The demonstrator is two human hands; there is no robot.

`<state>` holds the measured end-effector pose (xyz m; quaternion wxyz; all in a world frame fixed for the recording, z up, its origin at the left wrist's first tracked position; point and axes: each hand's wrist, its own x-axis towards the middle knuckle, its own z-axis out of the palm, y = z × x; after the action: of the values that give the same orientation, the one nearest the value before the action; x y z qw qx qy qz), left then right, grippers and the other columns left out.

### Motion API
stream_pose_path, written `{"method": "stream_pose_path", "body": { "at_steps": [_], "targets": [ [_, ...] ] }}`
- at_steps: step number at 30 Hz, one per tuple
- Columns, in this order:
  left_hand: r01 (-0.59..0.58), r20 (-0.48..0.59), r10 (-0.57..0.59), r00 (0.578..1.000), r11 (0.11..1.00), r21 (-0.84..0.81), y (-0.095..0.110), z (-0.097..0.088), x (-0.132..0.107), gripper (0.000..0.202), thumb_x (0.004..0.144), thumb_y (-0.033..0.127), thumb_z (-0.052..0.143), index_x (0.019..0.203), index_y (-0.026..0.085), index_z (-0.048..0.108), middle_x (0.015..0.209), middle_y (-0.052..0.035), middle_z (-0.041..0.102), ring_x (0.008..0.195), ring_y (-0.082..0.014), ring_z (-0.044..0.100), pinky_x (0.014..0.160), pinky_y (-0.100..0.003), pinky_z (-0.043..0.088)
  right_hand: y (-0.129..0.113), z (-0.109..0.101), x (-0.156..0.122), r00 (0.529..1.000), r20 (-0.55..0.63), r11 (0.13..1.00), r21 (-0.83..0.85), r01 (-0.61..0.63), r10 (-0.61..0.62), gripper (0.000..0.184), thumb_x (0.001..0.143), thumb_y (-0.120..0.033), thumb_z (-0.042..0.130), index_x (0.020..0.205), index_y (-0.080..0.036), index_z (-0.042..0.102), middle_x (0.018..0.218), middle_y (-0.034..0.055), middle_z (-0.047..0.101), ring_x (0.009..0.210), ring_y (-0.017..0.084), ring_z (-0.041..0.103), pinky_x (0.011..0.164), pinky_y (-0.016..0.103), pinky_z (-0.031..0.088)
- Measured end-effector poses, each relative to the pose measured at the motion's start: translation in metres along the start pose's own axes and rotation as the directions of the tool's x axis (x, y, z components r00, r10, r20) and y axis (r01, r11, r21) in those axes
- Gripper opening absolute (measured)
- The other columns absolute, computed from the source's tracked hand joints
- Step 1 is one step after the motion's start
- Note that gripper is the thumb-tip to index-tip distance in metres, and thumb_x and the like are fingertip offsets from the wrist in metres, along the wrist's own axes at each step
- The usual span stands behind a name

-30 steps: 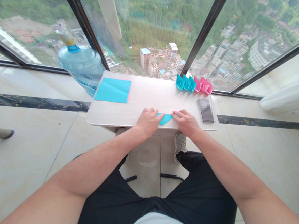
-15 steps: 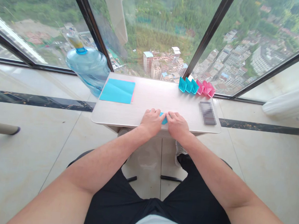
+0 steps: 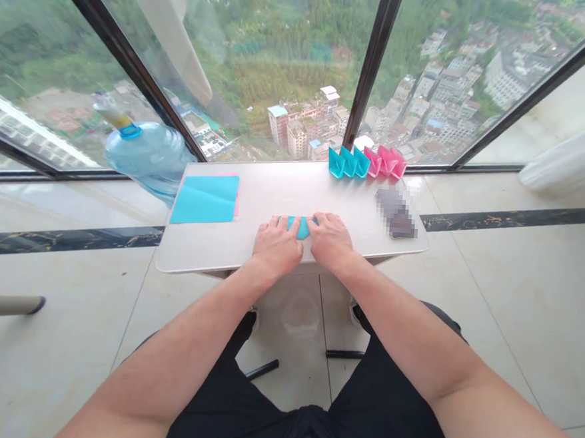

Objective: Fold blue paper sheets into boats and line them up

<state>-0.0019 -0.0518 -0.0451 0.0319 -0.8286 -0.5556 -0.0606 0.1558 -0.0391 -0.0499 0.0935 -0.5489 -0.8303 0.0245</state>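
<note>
A folded piece of blue paper (image 3: 298,227) lies near the front edge of the small white table (image 3: 251,243), partly covered by both hands. My left hand (image 3: 280,239) holds the paper's left part down, its fingers bent over it and the thumb side towards the middle. At the right end, my right hand (image 3: 330,237) is closed on the paper with fingers close together. Between the hands a short blue strip shows; the fingertips hide its ends. A stack of flat blue sheets (image 3: 204,198), with pink edges showing beneath, lies at the table's left.
Folded blue paper shapes (image 3: 348,163) and pink ones (image 3: 384,163) stand in a row along the back edge. A blurred-out dark object (image 3: 396,214) lies at the right. Behind the left corner is a large water bottle (image 3: 149,155), beside the window.
The view has turned, so the table appears tilted and shifted left. My hands stay on the folded blue paper, and slightly more of it shows between them.
</note>
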Motion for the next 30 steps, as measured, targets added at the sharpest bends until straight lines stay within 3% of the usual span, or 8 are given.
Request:
{"method": "stream_pose_path", "body": {
  "at_steps": [4,10,15,19,26,30],
  "targets": [
    [0.002,-0.005,-0.002,1.0,1.0,0.011,-0.001,0.001,-0.002,0.055,0.09,0.027,0.048,0.143,0.016,0.055,0.14,-0.0208,0.058,0.129,-0.0402,0.05,0.097,-0.052,0.04,-0.001,0.001,-0.001,1.0,-0.008,1.0,0.008,-0.023,0.023,0.038,0.095,-0.015,0.045,0.129,-0.012,0.063,0.124,0.0191,0.063,0.114,0.03,0.052,0.105,0.045,0.034],
    [-0.01,-0.038,0.01,0.999,1.0,0.016,-0.003,0.001,0.0,0.052,0.088,0.027,0.05,0.139,0.02,0.058,0.132,-0.0194,0.062,0.121,-0.0379,0.054,0.093,-0.049,0.041,-0.006,-0.002,0.0,0.997,0.031,0.997,-0.007,-0.075,0.075,0.04,0.097,-0.021,0.043,0.133,-0.016,0.061,0.131,0.019,0.059,0.115,0.031,0.052,0.104,0.047,0.034],
    [0.005,0.009,-0.005,1.0,1.0,0.026,-0.001,-0.003,0.001,0.052,0.09,0.03,0.048,0.141,0.022,0.055,0.127,-0.0193,0.062,0.119,-0.0387,0.054,0.09,-0.049,0.039,-0.007,-0.006,-0.001,0.996,0.036,0.997,-0.018,-0.078,0.078,0.042,0.098,-0.022,0.042,0.136,-0.023,0.059,0.131,0.0162,0.059,0.115,0.031,0.052,0.105,0.047,0.032],
    [0.041,0.056,-0.043,0.997,0.998,0.043,0.001,-0.007,0.002,0.054,0.089,0.03,0.047,0.142,0.023,0.054,0.131,-0.0173,0.06,0.121,-0.0375,0.053,0.092,-0.05,0.038,-0.005,-0.012,-0.002,0.993,0.05,0.993,-0.041,-0.109,0.111,0.04,0.095,-0.018,0.043,0.13,-0.019,0.063,0.127,0.0155,0.062,0.114,0.029,0.053,0.106,0.044,0.03],
    [0.102,0.109,-0.104,0.989,0.994,0.024,0.001,-0.009,0.004,0.06,0.088,0.032,0.045,0.139,0.002,0.052,0.133,-0.0264,0.057,0.124,-0.0375,0.054,0.1,-0.049,0.038,0.003,-0.023,0.0,0.98,0.092,0.984,-0.051,-0.173,0.177,0.035,0.089,-0.014,0.047,0.115,-0.01,0.07,0.117,0.0178,0.067,0.108,0.028,0.057,0.104,0.041,0.03],
    [0.15,0.125,-0.147,0.981,0.989,-0.015,0.003,-0.003,0.002,0.066,0.089,0.031,0.043,0.147,-0.001,0.043,0.152,-0.0279,0.044,0.143,-0.038,0.039,0.115,-0.052,0.028,0.007,-0.022,0.005,0.967,0.063,0.969,-0.052,-0.243,0.246,0.029,0.091,-0.016,0.047,0.102,-0.012,0.074,0.109,0.0172,0.069,0.107,0.027,0.058,0.102,0.041,0.03]
  ]
}}
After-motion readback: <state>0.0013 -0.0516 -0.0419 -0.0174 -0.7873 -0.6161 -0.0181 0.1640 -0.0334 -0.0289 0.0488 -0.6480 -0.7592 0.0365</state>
